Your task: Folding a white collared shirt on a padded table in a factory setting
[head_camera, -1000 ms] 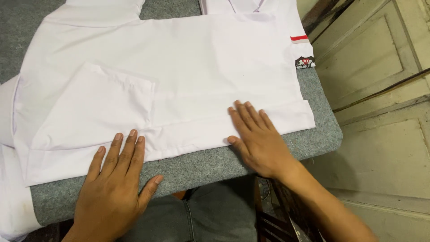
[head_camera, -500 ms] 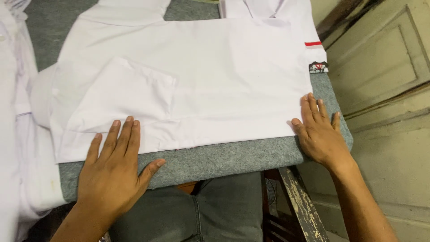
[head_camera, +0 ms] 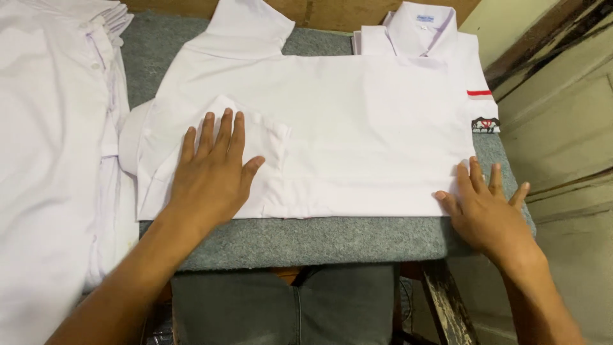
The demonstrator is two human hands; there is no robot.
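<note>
A: Where is the shirt lying?

B: The white shirt [head_camera: 357, 128] is lying flat across the grey bench [head_camera: 319, 239], collar [head_camera: 421, 29] at the far side, hem along the near edge. A red stripe [head_camera: 479, 92] and a small dark patch [head_camera: 485, 125] are showing at its right edge.

A: Hands?

B: The left hand [head_camera: 214, 172] is lying open, fingers spread, palm pressing down on the folded-in sleeve [head_camera: 255, 137] at the left. It is gripping nothing. The right hand [head_camera: 488, 207] is also open and flat, fingertips touching the shirt's near right corner, palm resting on the bench. It is holding nothing either.

A: How far along is the folding looking?

B: My reading: partway. One sleeve is already lying folded over the body, and the cloth is looking smooth. The other short sleeve [head_camera: 252, 25] is sticking out at the far left, and the body is lying at full length, so further folds seem left.

A: Anything else nearby?

B: A stack of white shirts [head_camera: 51, 160] is sitting on the left, just beside this one. A wooden door [head_camera: 562, 128] is standing to the right.
</note>
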